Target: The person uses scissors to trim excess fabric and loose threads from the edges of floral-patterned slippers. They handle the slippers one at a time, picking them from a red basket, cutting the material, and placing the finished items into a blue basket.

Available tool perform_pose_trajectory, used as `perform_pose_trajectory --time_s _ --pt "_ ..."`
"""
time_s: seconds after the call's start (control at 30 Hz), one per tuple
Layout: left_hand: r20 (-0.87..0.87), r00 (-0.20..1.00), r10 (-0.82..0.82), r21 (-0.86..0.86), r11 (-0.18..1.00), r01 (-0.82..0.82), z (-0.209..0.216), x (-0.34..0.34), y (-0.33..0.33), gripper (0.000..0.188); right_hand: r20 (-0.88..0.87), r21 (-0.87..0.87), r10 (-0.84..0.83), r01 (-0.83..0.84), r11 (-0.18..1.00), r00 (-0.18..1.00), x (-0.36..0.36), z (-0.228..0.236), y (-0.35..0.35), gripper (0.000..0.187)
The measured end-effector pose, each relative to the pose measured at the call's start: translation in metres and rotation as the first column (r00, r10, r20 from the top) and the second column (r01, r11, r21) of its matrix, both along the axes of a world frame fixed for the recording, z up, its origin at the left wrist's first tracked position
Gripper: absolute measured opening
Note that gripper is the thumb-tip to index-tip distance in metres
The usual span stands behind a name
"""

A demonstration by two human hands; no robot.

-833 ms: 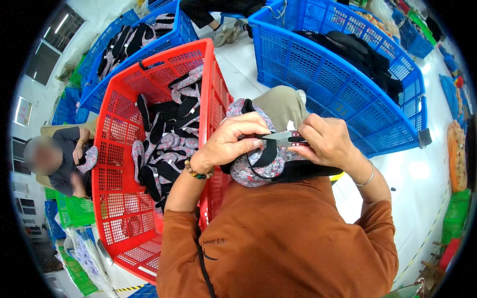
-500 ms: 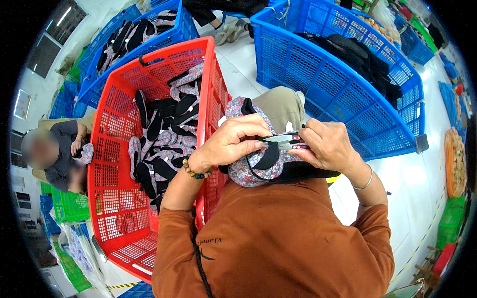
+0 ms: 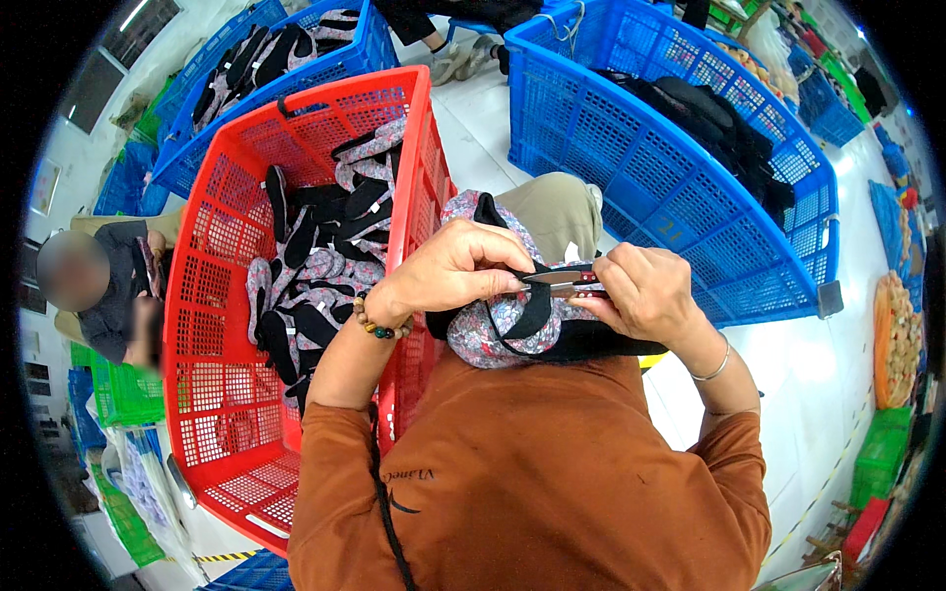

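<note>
On my lap lies a floral fabric slipper point(image 3: 477, 337) with black trim and a black sole part beside it. My left hand point(image 3: 455, 268) pinches the slipper's black edging between thumb and fingertips. Closed around a small pair of thread snips point(image 3: 564, 282), my right hand point(image 3: 642, 292) keeps the metal blades level, their tips pointing left at the pinched edging. The blades meet the fabric close to my left fingertips; whether a thread lies between them is too small to tell. More floral cloth shows above my left hand.
Left of my lap stands a red plastic crate point(image 3: 219, 340) with a pile of floral and black slippers point(image 3: 320, 271). A blue crate point(image 3: 631, 167) with black pieces is ahead right, another blue crate point(image 3: 363, 61) ahead left. A seated person point(image 3: 113, 281) is at far left.
The snips' blades have tilted and look closer together at the edging. Both hands stay in nearly the same place. The person at far left has moved their arms.
</note>
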State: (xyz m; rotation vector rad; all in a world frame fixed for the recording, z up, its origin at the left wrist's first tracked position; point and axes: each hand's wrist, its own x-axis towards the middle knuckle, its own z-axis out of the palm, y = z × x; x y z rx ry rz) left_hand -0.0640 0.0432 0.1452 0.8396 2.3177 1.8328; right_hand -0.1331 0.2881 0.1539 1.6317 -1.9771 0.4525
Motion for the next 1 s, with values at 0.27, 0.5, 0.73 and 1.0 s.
perform_pose_trajectory --time_s 0.27,0.5,0.73,1.0 --pt "0.089 0.996 0.000 0.038 0.999 -0.003 0.001 0.003 0.005 0.012 0.055 0.014 0.007 -0.008 1.000 0.998 -0.001 0.003 -0.001 0.035" --pt "0.121 0.993 -0.013 0.020 1.000 0.010 -0.001 0.002 0.007 0.013 -0.010 0.051 0.009 -0.008 0.999 1.000 -0.002 -0.002 0.003 0.033" --pt "0.164 0.986 -0.009 0.025 1.000 0.005 -0.001 0.002 0.007 0.013 -0.043 0.073 -0.017 0.020 0.997 0.999 0.001 -0.002 0.004 0.032" --pt "0.197 0.979 -0.053 0.061 0.997 0.042 -0.006 -0.002 0.005 0.015 0.091 0.090 0.016 -0.024 0.996 0.996 -0.002 -0.009 0.006 0.030"
